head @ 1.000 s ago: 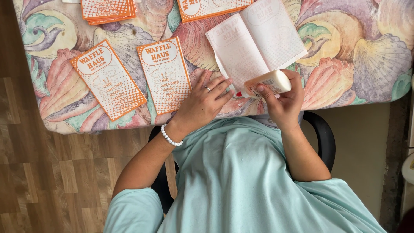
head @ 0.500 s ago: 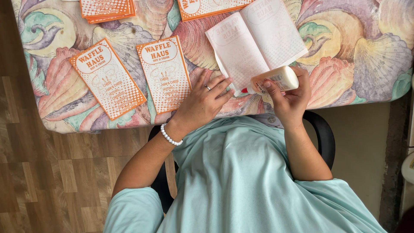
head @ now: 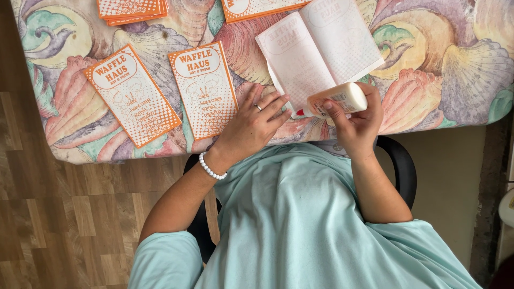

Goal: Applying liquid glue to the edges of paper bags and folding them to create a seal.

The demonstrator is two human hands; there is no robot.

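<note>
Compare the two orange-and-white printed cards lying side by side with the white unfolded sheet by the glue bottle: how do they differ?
The two orange-and-white printed cards lie print-side up, orange borders and lettering clear; the white unfolded sheet shows a pale side with only faint print. The cards are narrow single panels; the sheet spreads two panels across a centre crease. The left hand rests between them, fingertips near the sheet's lower edge. All lie flat on the shell-patterned tablecloth.

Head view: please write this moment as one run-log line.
right hand: holds glue bottle | left hand: flat on table by open leaflet
</note>
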